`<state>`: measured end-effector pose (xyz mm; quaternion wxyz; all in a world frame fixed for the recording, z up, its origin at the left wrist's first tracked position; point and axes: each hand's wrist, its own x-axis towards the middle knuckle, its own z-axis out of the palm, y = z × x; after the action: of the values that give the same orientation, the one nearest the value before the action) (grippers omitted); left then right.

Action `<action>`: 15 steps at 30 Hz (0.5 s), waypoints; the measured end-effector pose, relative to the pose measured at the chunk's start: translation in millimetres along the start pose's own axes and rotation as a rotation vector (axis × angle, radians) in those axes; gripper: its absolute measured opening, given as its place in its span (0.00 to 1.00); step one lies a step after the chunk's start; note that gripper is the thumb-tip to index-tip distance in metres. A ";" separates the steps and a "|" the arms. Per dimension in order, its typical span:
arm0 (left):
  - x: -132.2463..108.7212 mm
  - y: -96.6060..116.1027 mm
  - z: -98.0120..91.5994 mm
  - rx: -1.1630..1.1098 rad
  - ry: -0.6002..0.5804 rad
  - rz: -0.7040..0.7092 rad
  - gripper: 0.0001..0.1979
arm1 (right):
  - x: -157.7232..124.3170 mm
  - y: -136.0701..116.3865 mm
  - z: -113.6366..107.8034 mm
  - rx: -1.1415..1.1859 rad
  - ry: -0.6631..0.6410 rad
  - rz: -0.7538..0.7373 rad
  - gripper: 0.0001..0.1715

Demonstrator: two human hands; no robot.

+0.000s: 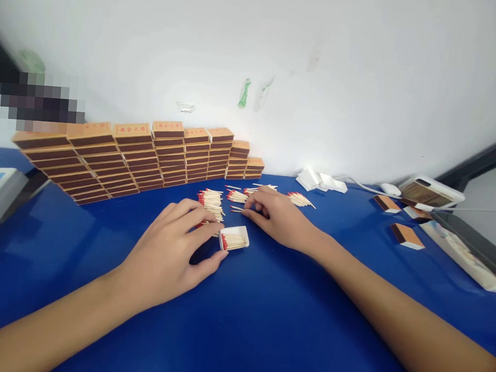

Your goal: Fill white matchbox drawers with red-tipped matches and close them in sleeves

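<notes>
A small white matchbox tray (235, 238) partly filled with red-tipped matches lies on the blue table (264, 312). My left hand (171, 248) holds the tray's left end between thumb and fingers. My right hand (275, 213) rests just behind the tray, fingers curled and pinched on loose matches (235, 196) scattered in small heaps across the table. Whether matches are lifted is hidden by the fingers.
Stacked rows of orange-brown matchboxes (148, 159) line the wall at the back left. Empty white trays (318, 181) lie at the back right, with loose box sleeves (406, 235), a white mouse (391, 189) with cable, and a flat device (473, 241) at right.
</notes>
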<state>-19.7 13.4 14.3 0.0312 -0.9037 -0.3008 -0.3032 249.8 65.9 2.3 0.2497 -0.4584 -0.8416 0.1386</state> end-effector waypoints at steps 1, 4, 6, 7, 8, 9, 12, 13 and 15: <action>0.3 -0.1 0.2 0.002 -0.001 -0.002 0.10 | 0.4 0.6 0.6 -0.007 -0.001 -0.004 0.06; 1.2 0.0 0.4 0.007 -0.002 0.000 0.10 | -1.4 0.2 -1.5 -0.033 -0.008 0.003 0.06; 1.6 0.2 0.2 0.007 0.004 0.000 0.10 | -4.3 -2.8 -6.0 -0.037 -0.003 -0.001 0.06; 1.7 0.3 0.1 0.006 0.009 -0.002 0.09 | -5.9 -5.0 -8.5 -0.033 0.006 -0.005 0.06; 1.6 0.3 0.0 0.005 0.015 -0.004 0.09 | -7.4 -7.4 -10.7 -0.029 0.017 -0.011 0.06; 1.4 0.3 0.0 0.004 0.020 -0.008 0.09 | -8.5 -9.4 -12.2 -0.027 0.025 -0.017 0.06; 0.6 -0.2 0.0 0.006 0.022 -0.010 0.09 | -9.1 -11.5 -10.8 -0.037 0.022 -0.040 0.02; 0.3 -0.3 0.0 0.008 0.018 -0.010 0.09 | -8.4 -10.4 -8.4 -0.044 0.009 -0.046 0.02; -0.1 -0.3 -0.2 0.010 0.013 -0.009 0.09 | -6.3 -6.5 -2.4 -0.056 -0.021 -0.044 0.02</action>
<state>-20.0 13.6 14.4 0.0361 -0.9003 -0.3060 -0.3075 249.4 57.1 5.4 0.2310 -0.4449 -0.8577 0.1144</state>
